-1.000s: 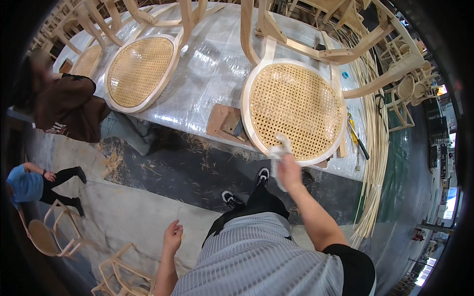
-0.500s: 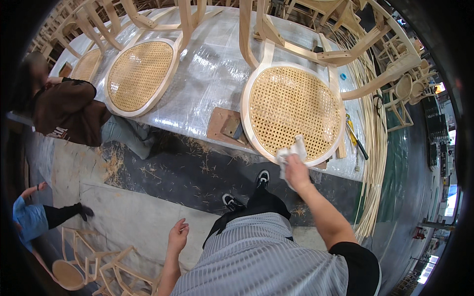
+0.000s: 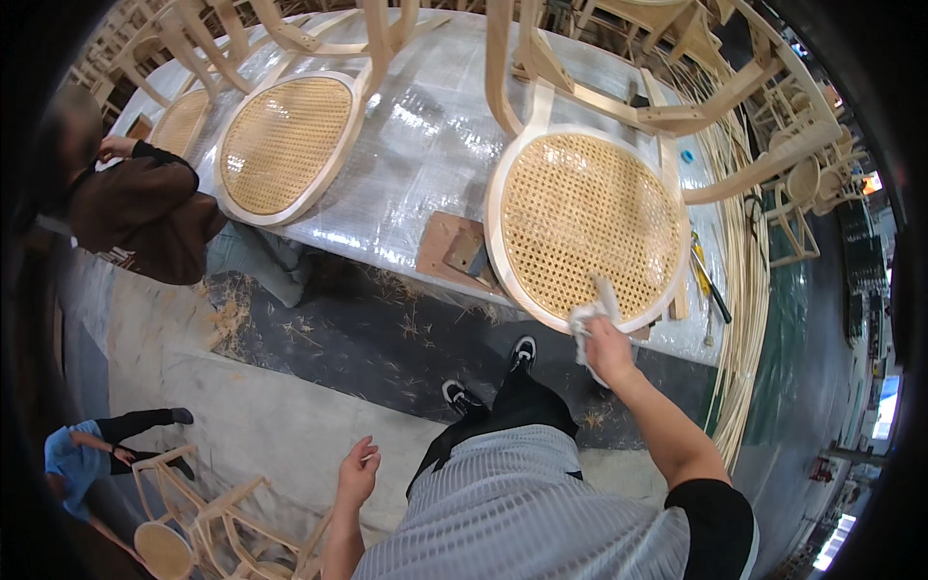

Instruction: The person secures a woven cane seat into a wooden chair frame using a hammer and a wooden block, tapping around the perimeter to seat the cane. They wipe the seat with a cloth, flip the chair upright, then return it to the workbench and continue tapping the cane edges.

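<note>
One cloth (image 3: pixel 584 321) in right hand (image 3: pixel 607 350), now farther right along cane seat (image 3: pixel 590 222).

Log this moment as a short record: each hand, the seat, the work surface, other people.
Right hand: gripping a white cloth at the seat's near rim
Left hand: away from the table, no held object visible
Chair seat: round, woven cane, pale wood frame
Table: plastic-covered
Right of seat: yellow-and-black tool, long pale strips
People: one in brown, one in blue, both leftward
</note>
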